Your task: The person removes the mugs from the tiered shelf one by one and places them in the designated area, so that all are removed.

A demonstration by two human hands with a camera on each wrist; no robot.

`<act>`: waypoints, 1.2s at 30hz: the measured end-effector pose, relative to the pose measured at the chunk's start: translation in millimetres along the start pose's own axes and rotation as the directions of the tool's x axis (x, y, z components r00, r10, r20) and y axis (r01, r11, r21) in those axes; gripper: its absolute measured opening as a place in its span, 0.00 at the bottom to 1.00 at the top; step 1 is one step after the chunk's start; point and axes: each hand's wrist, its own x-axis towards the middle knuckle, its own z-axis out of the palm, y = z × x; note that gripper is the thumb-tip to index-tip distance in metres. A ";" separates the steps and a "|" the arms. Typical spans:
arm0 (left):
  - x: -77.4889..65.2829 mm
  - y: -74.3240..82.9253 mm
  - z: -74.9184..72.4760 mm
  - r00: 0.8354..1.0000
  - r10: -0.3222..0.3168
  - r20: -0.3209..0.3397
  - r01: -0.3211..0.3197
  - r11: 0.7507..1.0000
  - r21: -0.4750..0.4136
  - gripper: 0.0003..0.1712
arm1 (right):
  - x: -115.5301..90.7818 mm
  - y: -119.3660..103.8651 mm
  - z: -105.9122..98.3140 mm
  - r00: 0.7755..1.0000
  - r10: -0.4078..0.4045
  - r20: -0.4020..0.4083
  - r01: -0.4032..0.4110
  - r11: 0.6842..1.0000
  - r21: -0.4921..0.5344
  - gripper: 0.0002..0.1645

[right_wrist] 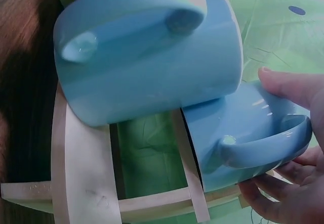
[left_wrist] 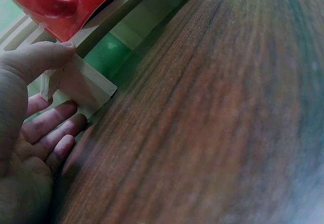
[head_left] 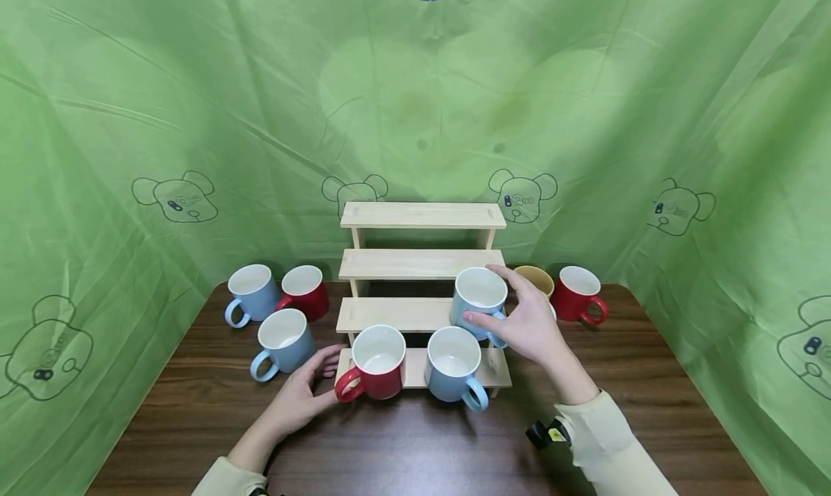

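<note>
A pale wooden four-step stand [head_left: 422, 264] stands on the table. My right hand [head_left: 529, 319] grips a light blue mug [head_left: 479, 288] at the right end of the second step up, thumb on the near side and fingers round the far side; its handle [right_wrist: 268, 145] points toward the palm. On the lowest step are a red mug [head_left: 381, 382] at the left and another light blue mug [head_left: 449, 377] at the right, both upright. My left hand [head_left: 300, 399] holds the left end of the lowest step, thumb [left_wrist: 50, 57] at the front edge and fingers round the side support.
Two blue mugs [head_left: 254, 294] [head_left: 290, 346] and a red mug [head_left: 310, 298] stand left of the stand. To the right are a yellow mug [head_left: 537, 280], partly behind my right hand, and a red mug [head_left: 571, 303]. A green curtain [head_left: 415, 107] surrounds the dark wooden table [head_left: 363, 453].
</note>
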 end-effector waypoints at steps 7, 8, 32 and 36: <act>0.1 -0.3 1.0 1.000 0.015 0.005 -0.015 1.000 0.002 0.40 | -2.9 5.9 -7.0 0.999 -0.001 -0.038 0.002 1.000 0.023 0.53; 0.1 -0.4 1.0 1.000 0.013 0.006 -0.013 1.000 0.002 0.40 | -3.9 5.8 -8.9 0.999 0.002 -0.041 -0.001 1.000 0.019 0.53; 0.2 1.5 0.4 1.000 -0.021 -0.005 0.021 1.000 0.007 0.41 | -28.4 15.0 -53.3 0.978 -0.014 -0.207 0.024 0.999 0.043 0.52; 0.0 2.2 -0.1 1.000 -0.031 -0.005 0.031 0.999 0.012 0.40 | -33.8 20.1 -61.0 0.971 -0.004 -0.239 0.015 0.999 0.046 0.51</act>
